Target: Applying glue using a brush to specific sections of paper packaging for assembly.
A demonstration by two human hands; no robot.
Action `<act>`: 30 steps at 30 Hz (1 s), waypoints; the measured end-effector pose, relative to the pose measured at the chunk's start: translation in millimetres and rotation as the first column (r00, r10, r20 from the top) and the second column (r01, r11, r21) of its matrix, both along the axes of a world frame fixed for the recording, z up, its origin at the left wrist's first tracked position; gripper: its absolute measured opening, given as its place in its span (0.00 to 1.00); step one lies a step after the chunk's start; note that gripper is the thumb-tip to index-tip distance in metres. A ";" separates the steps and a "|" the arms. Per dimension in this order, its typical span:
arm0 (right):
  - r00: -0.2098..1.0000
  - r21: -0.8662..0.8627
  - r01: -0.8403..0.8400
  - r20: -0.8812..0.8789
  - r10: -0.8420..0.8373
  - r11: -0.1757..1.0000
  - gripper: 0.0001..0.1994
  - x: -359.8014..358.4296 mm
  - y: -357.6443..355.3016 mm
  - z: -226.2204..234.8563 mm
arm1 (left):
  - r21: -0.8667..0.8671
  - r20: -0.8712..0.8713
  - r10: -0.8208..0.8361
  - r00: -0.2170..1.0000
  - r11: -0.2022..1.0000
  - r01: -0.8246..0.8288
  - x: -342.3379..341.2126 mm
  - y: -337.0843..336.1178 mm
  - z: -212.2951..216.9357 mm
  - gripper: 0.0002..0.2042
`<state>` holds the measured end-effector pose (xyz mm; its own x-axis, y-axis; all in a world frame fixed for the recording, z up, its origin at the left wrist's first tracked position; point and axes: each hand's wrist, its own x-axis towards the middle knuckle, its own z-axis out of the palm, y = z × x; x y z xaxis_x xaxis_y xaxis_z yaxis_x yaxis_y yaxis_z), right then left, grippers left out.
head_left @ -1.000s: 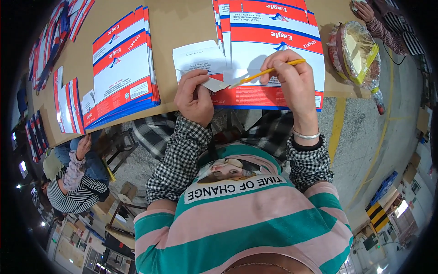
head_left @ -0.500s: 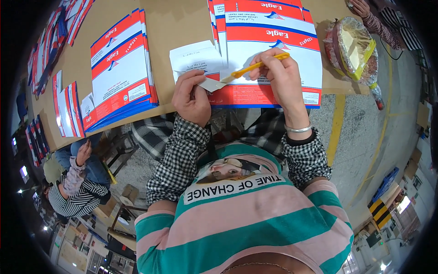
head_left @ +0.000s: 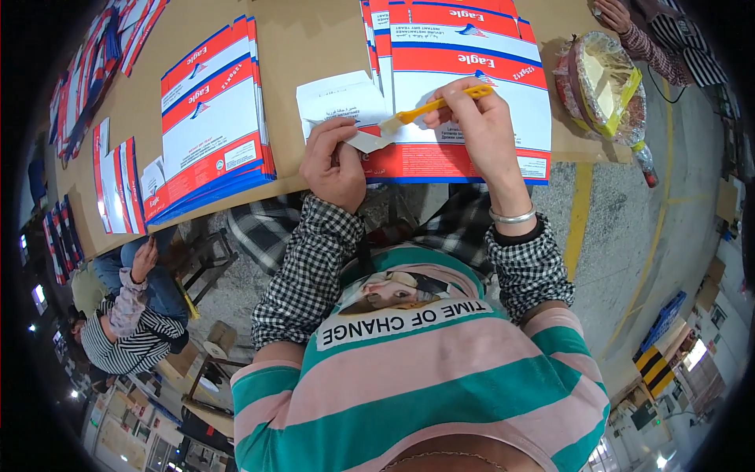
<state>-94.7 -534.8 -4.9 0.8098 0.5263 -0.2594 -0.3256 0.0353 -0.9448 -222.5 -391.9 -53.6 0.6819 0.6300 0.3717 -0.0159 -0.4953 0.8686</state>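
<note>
My right hand is closed around the yellow handle of a flat brush. The brush's pale bristles rest at the edge of a white flap beside my left fingertips; whether they press on it I cannot tell. My left hand pinches the near corner of a small white paper piece with a folded flap. That piece lies at the left edge of a stack of flat red, white and blue printed cartons, which sits below both hands.
More flat cartons lie stacked to the left, with smaller strips beside them. A plastic-wrapped bowl of pale paste stands at the table's right. A co-worker's hand is at the far right; another person sits at the left.
The brush's bristles have shifted slightly away from me and to the right, along the flap. My right hand has moved a little with it; my left hand keeps its pinch.
</note>
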 end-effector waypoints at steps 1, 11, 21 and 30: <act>0.998 0.001 0.013 0.056 -0.014 1.000 0.09 0.3 0.9 0.4 | 0.000 0.002 -0.001 1.000 1.000 0.001 0.5 0.0 -0.8 0.08; 0.978 -0.021 0.023 0.208 -0.018 1.000 0.09 -2.4 3.9 10.7 | -0.006 0.027 -0.004 1.000 1.000 0.004 1.6 3.1 -5.0 0.08; 0.932 0.162 0.222 0.255 -0.259 0.961 0.07 9.6 -7.5 22.7 | -0.265 -0.104 -0.088 0.991 0.963 0.057 5.9 13.9 12.6 0.18; 0.864 0.327 0.344 0.256 -0.433 0.880 0.08 8.5 -53.4 57.2 | 0.288 -0.661 -0.310 0.684 0.736 0.612 -32.1 46.3 28.2 0.33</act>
